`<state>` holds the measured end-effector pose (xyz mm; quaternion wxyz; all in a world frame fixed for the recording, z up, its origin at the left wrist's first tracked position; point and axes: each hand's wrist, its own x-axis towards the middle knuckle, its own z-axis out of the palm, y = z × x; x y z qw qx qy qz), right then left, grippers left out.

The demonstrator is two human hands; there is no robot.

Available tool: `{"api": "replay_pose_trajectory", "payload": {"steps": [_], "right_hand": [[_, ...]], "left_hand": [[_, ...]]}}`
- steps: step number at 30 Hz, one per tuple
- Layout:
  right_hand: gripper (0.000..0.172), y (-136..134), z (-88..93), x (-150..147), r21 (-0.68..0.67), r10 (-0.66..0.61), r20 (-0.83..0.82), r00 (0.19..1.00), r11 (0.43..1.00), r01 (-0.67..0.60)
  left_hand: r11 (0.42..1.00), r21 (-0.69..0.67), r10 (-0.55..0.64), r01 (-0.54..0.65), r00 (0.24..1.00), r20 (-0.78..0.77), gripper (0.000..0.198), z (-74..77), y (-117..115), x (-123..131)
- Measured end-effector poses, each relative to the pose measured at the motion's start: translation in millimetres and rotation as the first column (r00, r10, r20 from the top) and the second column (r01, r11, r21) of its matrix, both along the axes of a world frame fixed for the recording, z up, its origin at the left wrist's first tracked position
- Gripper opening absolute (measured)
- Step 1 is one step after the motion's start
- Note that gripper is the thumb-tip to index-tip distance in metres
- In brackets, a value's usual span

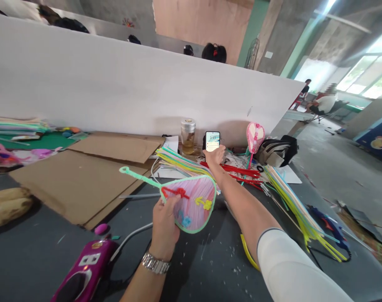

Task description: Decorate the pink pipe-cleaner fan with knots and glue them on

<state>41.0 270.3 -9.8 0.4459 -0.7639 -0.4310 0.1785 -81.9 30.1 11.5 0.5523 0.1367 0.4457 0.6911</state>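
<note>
My left hand [167,226], with a metal watch at its wrist, is closed on a hand fan [195,218]. The fan has a pale green fuzzy rim, a pinkish see-through face with red, yellow and blue flower shapes, and a thin green handle pointing up-left to a small loop. My right hand [215,155] reaches far forward across the table, its fingers around the lower end of a phone [212,141] with a lit screen reading 3:51. Bundles of coloured pipe cleaners [181,161] lie just left of that hand, and red pipe cleaners [241,170] lie to its right.
A lidded jar [188,136] stands left of the phone; a pink fan [255,137] and a bag [277,150] are at right. Cardboard sheets [84,180] cover the left side. Nearby are a purple power strip [87,268], a glue gun [331,228] and a white partition [131,84].
</note>
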Motion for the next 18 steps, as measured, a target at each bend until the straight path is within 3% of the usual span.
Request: {"api": "replay_pose_trajectory", "payload": {"steps": [5,9,13,15,16,18], "right_hand": [[0.079,-18,6.4,20,0.05,0.112,0.008,0.994,0.992,-0.113],[0.054,-58,21.0,44,0.129,0.293,0.008,0.956,0.948,-0.292],[0.018,-132,29.5,67,0.153,0.594,0.002,0.804,0.795,-0.587],[0.011,-170,31.8,75,0.144,0.707,0.002,0.708,0.7,-0.699],[0.011,-187,33.1,79,0.169,0.767,0.055,0.639,0.624,-0.763],[0.012,-213,36.5,84,0.204,0.775,0.217,0.593,0.558,-0.804]], "left_hand": [[0.999,-0.018,-0.047,0.047,0.999,-0.011,0.032,-1.9,-2,7],[0.993,-0.053,-0.111,0.11,0.994,-0.021,0.031,-2.6,-6,13],[0.957,-0.048,-0.289,0.286,0.956,-0.056,0.027,-3.4,-12,22],[0.929,-0.041,-0.37,0.368,0.927,-0.066,0.024,-4.9,-16,26],[0.917,-0.04,-0.4,0.398,0.914,-0.072,0.022,-5.8,-18,28],[0.904,-0.032,-0.428,0.427,0.9,-0.085,0.02,-7.3,-21,31]]}}
